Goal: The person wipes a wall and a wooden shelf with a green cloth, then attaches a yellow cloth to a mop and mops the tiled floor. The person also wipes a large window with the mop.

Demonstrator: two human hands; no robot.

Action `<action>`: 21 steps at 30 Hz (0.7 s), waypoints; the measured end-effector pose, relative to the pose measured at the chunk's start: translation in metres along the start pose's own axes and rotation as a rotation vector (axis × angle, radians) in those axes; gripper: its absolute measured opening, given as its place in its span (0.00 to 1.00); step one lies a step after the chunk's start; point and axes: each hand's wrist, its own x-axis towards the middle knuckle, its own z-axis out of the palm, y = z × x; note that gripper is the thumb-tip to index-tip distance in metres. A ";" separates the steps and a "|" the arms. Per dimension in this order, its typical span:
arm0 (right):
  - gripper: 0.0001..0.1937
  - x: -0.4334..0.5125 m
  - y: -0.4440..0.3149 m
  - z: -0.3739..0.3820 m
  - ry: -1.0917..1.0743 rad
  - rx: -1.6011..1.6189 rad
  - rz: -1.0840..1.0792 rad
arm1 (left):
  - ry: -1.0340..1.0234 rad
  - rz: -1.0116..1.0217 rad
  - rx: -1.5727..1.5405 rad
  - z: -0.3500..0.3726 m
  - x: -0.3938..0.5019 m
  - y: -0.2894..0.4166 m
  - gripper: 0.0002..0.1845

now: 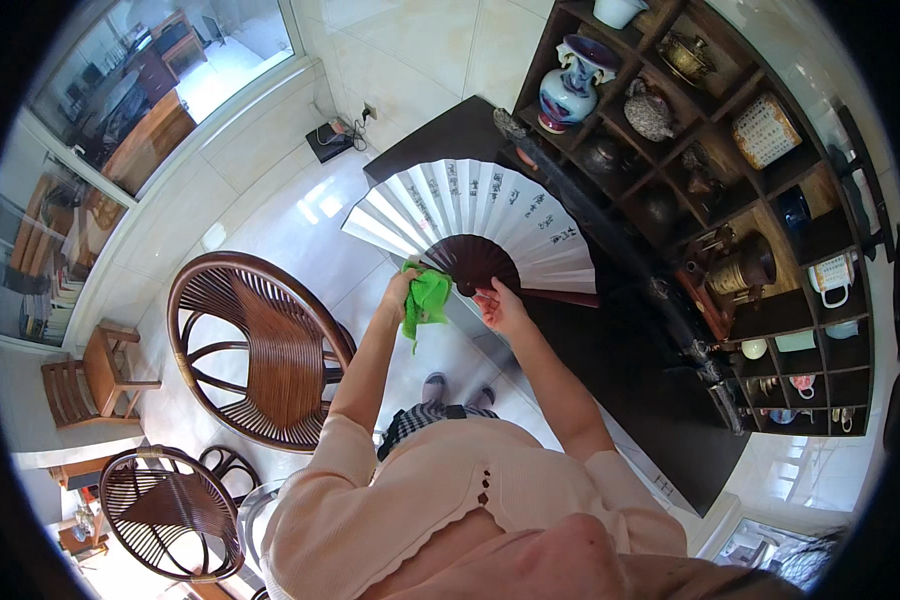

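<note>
A large white folding fan (480, 199) with dark ribs and brushed writing is spread wide before me, over a dark cabinet top. My right hand (501, 307) grips the fan near its pivot, beside the dark red guard stick (559, 297). In my left hand (399, 291) is a bunched green cloth (426, 296), its loose end hanging down. The cloth is close to the left lower ribs of the fan; whether it touches them I cannot tell.
Dark shelves (742, 172) at the right hold a blue-white vase (568, 94), teapots and cups. A long dark branch-like piece (630, 247) runs before them. Round rattan chairs (285, 352) stand at left. A black box (330, 141) with cables lies on the floor by the wall.
</note>
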 end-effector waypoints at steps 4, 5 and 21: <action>0.17 0.012 0.006 0.002 0.052 -0.004 -0.079 | -0.028 -0.021 -0.054 -0.008 0.011 0.005 0.15; 0.15 0.014 0.009 0.002 0.091 -0.014 -0.105 | -0.041 -0.037 -0.064 -0.010 0.014 0.006 0.15; 0.11 -0.093 0.037 0.085 -0.544 -0.009 -0.445 | 0.001 0.579 0.036 -0.047 -0.162 0.072 0.20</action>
